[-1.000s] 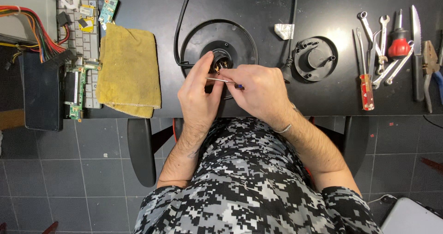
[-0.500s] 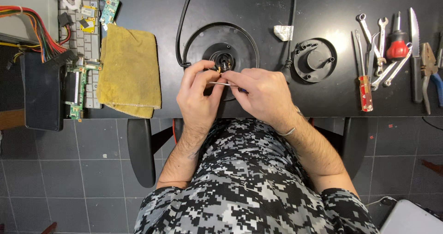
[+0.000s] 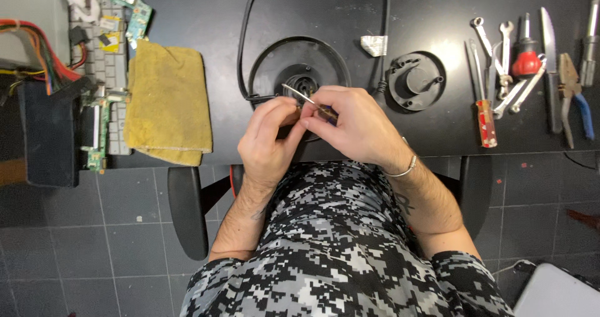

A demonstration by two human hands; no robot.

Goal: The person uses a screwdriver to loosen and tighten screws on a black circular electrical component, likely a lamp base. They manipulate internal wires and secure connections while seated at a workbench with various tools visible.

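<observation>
Both hands meet over the near edge of the black desk (image 3: 437, 4), right above a round black plastic appliance base (image 3: 275, 58) whose black power cord (image 3: 247, 36) loops away toward the far side, so the work sits squarely in front of the seated person where both wrists can hang just past the desk's edge. The right hand (image 3: 359, 126) is closed around the dark handle of a slim screwdriver with a thin metal shaft (image 3: 297, 93), the shaft slanting up and left so its tip lies at the socket in the middle of the base. The left hand (image 3: 269, 139) is curled with its fingertips pinched together just beside the shaft, seemingly steadying it or a small part there; what it pinches is too small to tell. A second round black plastic piece with a raised hub (image 3: 415, 79) lies just right of the base, within reach but out of the way. Further right, a row of wrenches, a red-handled screwdriver and blue-handled pliers (image 3: 531, 67) is laid out side by side. On the left a folded yellow cloth (image 3: 165, 98) lies beside green circuit boards (image 3: 97, 129).
</observation>
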